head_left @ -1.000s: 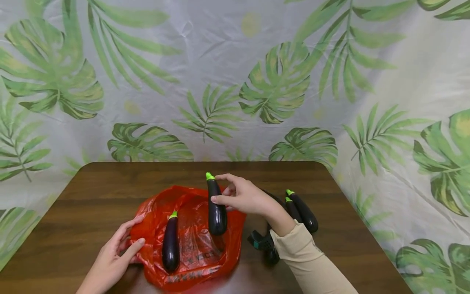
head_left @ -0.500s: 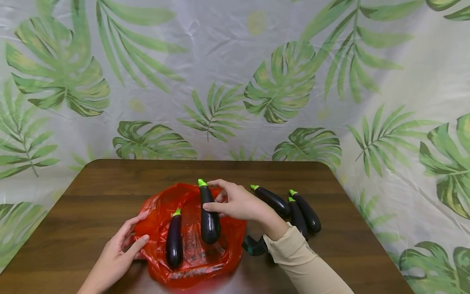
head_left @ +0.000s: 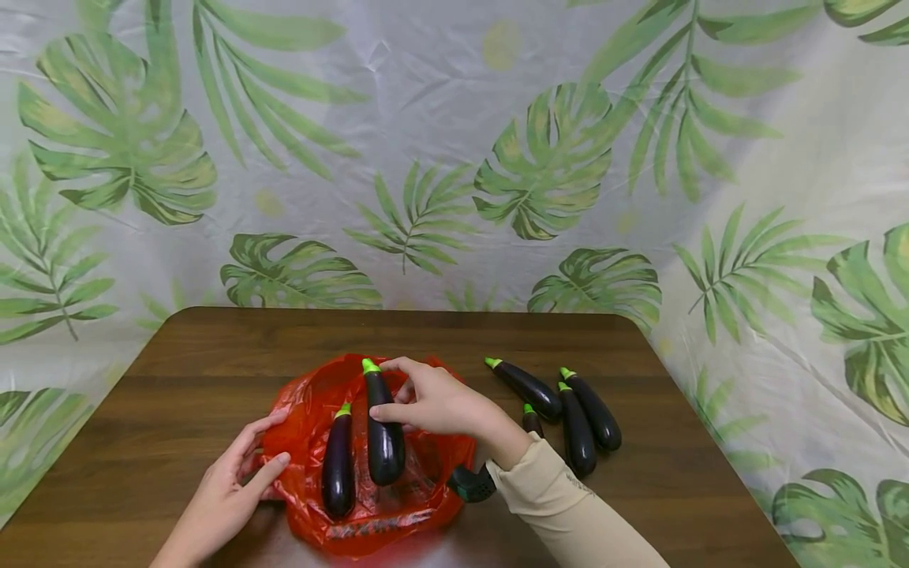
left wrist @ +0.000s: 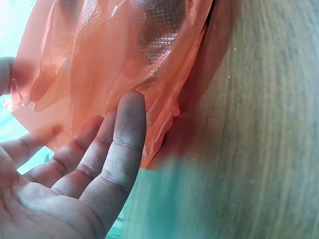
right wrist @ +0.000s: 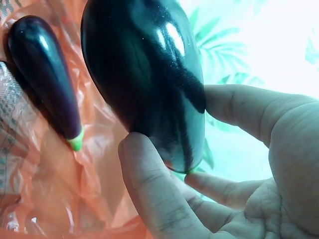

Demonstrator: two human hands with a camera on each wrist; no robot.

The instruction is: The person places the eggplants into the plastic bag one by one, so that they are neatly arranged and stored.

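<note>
In the head view, a crinkled red plastic bag (head_left: 440, 454) lies spread with its mouth up. At its left rim my left hand (head_left: 237, 477) holds the thin film, thumb and fingers loosely bent; in the left wrist view the fingers (left wrist: 130, 119) lie against the film. My right hand (head_left: 433, 406) grips a glossy dark eggplant (head_left: 383, 442) between thumb and fingers, its green stem end pointing away, over the bag's mouth. Beside it, a second eggplant (head_left: 338, 469) lies in the bag. From the right wrist the gripped eggplant (right wrist: 144, 64) hides part of the fingers.
To the right on the dark wooden table (head_left: 234, 347) lie several more eggplants (head_left: 529, 386), one of them partly hidden by the right forearm. A black strapped device (head_left: 472, 483) sits at the right wrist. A leaf-patterned cloth (head_left: 426, 118) hangs behind the table.
My right hand has carried the eggplant left and lower, closer to the one in the bag. The left hand stays at the rim. More of the eggplants behind the right arm now show.
</note>
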